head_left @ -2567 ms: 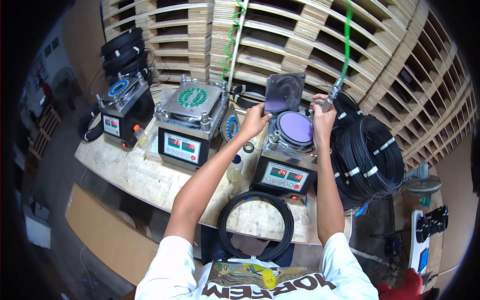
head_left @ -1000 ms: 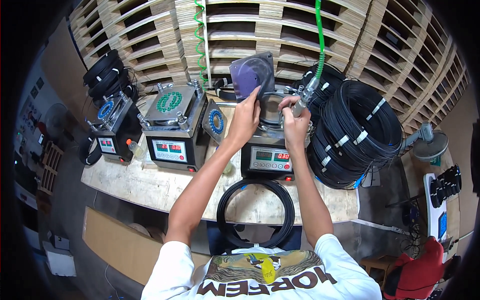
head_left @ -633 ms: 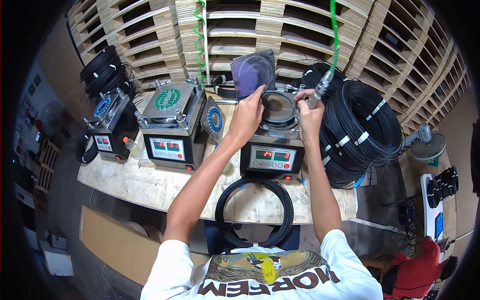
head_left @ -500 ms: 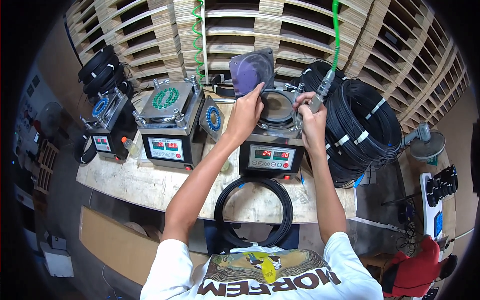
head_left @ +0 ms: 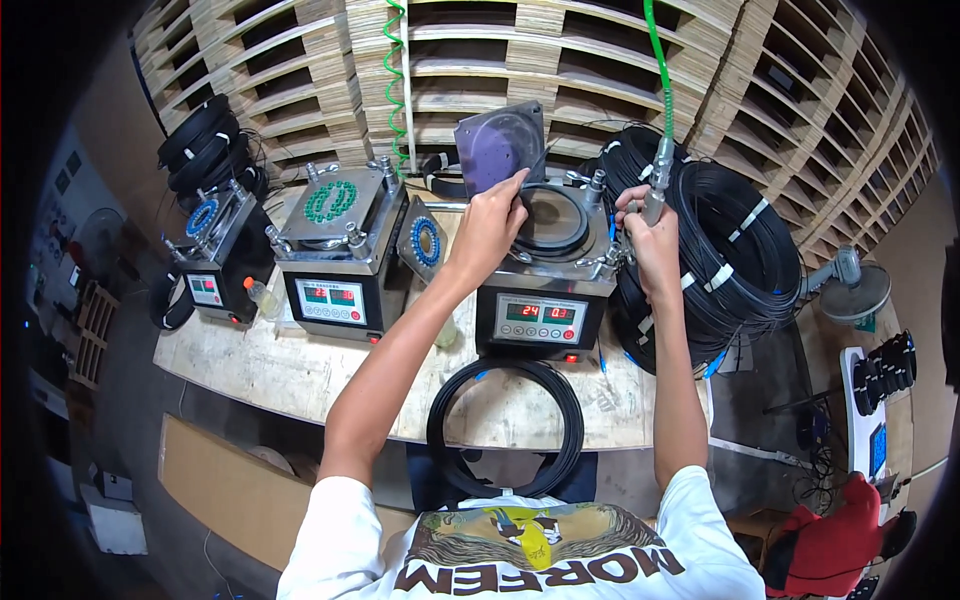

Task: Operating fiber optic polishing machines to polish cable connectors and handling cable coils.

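The hands are apart, the left hand [head_left: 492,222] pinching the purple disc [head_left: 497,148] upright over the machine [head_left: 545,270] on the tabletop [head_left: 300,375], the right hand [head_left: 652,245] gripping the air nozzle [head_left: 657,185], whose blast could jolt the thinly held disc loose.

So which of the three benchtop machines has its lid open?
The rightmost machine, under both hands: its purple-faced lid stands raised, while the other two machines' tops stay flat.

Cable loop [head_left: 505,425] lies before the machine [head_left: 545,290], coils [head_left: 735,255] right.
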{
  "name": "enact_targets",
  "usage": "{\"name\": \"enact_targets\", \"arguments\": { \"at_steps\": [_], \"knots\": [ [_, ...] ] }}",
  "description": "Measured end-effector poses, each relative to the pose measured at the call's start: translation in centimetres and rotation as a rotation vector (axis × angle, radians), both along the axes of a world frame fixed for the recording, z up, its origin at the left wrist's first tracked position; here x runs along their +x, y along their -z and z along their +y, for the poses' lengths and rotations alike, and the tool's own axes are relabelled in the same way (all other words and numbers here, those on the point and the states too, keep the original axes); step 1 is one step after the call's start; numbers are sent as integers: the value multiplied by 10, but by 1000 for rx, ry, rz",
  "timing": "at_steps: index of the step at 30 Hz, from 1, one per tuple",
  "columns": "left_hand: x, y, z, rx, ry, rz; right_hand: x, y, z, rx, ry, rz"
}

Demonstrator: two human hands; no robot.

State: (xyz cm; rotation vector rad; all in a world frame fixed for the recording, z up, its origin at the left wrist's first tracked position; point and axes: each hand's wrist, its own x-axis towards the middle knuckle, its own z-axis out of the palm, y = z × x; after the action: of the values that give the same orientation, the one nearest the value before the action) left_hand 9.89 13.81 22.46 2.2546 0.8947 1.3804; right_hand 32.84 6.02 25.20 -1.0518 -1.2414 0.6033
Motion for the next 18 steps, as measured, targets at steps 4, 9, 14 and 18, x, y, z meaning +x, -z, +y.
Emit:
{"name": "enact_targets", "arguments": {
  "at_steps": [4, 9, 14, 18],
  "knots": [
    [1, -2, 2, 37, 2, 22, 9, -4, 14, 10, 49, 24],
    [0, -12, 2, 104, 65, 231, 12, -19, 16, 58, -19, 4],
    [9, -29, 14, 98, 92, 856, 11, -32, 10, 64, -140, 59],
    [4, -17, 34, 26, 235, 967, 12, -41, 8, 43, -187, 95]
  ]
}}
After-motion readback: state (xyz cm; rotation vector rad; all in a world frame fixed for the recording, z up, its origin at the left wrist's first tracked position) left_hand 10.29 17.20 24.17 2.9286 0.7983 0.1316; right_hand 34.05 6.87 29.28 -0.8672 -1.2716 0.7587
